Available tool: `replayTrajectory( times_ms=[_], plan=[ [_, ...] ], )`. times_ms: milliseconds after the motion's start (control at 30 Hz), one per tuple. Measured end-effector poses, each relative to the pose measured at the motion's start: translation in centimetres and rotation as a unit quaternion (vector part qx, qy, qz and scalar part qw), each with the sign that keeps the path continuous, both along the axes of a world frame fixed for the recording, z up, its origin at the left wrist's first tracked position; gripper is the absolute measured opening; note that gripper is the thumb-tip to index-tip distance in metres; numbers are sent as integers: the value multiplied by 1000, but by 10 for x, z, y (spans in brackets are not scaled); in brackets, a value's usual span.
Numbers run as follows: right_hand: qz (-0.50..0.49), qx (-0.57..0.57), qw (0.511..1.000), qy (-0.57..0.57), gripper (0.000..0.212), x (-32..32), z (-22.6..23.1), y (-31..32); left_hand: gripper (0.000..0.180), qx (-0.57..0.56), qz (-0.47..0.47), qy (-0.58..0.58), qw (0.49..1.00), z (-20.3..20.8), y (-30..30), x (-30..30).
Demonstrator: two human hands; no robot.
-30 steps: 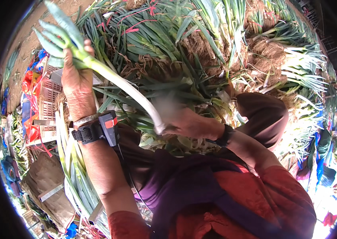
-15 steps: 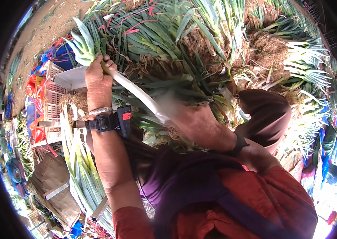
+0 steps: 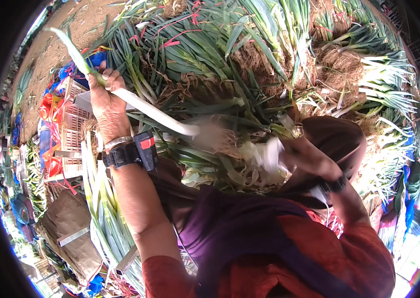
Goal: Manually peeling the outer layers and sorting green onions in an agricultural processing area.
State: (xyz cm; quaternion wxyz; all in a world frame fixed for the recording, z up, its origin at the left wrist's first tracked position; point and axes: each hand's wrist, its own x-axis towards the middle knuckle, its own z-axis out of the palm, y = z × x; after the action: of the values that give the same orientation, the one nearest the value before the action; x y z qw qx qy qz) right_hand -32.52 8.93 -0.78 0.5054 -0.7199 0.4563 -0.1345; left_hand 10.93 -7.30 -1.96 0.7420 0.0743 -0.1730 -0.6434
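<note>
My left hand [image 3: 106, 102] is closed around a leek [image 3: 154, 112] near where the white shaft turns green. Its leaf end points to the upper left. The white shaft slants down to the right, and the root end is smeared by motion. My right hand [image 3: 303, 155], blurred, is off to the right, apart from the leek. At its fingers is a pale strip of leek peel [image 3: 271, 155], also blurred, which the hand seems to grip. Loose leaves and peelings [image 3: 240, 174] lie beneath, between my knees.
Bundles of leeks [image 3: 190, 54], some tied with pink string, are heaped ahead. More leeks with brown roots [image 3: 339, 64] lie at the right. A pale plastic crate [image 3: 73, 134] stands at the left, with white-stemmed leeks [image 3: 105, 208] beside my left arm and brown cardboard [image 3: 68, 228] farther left.
My right hand has moved right, away from the leek's root end, with the pale peel at its fingers. My left hand and the leek have shifted slightly left, and the leek's leaf end now shows narrower.
</note>
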Motion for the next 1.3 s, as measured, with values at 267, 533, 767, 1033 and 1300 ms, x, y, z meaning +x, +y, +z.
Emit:
replayTrajectory(
  times_ms=[267, 533, 767, 1033, 1300],
  plan=[
    [92, -282, 955, -23, 21, 102, -8, -47, 43, -42, 64, -121, 990, 18, 32, -23],
    [-44, -269, 951, -146, 20, 193, -3, -58, 37, -18, 144, -139, 980, 30, 47, -48],
    [-31, -365, 926, -91, 8, 202, -14, -63, 40, -3, 197, -140, 970, 34, 59, -56],
    [-88, -277, 943, -164, 6, 203, -16, -62, 40, 6, 220, -132, 967, 33, 60, -54],
    [-86, -293, 935, -183, 9, 204, -23, -67, 41, 2, 239, -136, 962, 30, 58, -52]
  ],
)
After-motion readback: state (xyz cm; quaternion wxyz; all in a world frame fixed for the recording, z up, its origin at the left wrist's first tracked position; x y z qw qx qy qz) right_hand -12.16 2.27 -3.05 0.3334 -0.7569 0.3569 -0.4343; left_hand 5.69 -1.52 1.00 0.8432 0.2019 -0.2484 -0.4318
